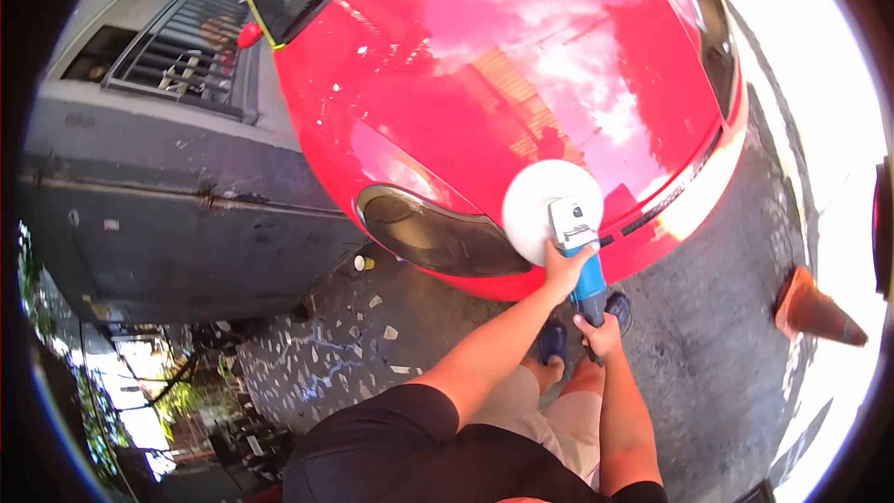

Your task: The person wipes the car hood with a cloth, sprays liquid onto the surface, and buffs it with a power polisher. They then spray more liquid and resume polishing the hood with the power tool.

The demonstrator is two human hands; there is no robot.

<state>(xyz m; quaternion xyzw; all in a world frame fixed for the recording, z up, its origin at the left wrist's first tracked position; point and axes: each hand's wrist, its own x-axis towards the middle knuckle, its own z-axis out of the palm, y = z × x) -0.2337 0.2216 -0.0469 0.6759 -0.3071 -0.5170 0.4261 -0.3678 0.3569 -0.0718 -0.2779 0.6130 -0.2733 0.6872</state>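
A blue power polisher (589,279) with a silver head and a round white pad (538,203) is in both my hands. My left hand (564,270) wraps round its body just behind the head. Farther back, my right hand (601,333) is closed on the dark rear handle. The pad lies over the front edge of a glossy red car hood (447,112), beside a headlight (438,231). Whether the pad is spinning cannot be made out.
An orange traffic cone (818,309) lies tipped on the ground at the right. A grey wall (177,251) runs along the left, with a small yellow and white cup (363,263) near its foot. My dark shoes (553,339) stand below the bumper.
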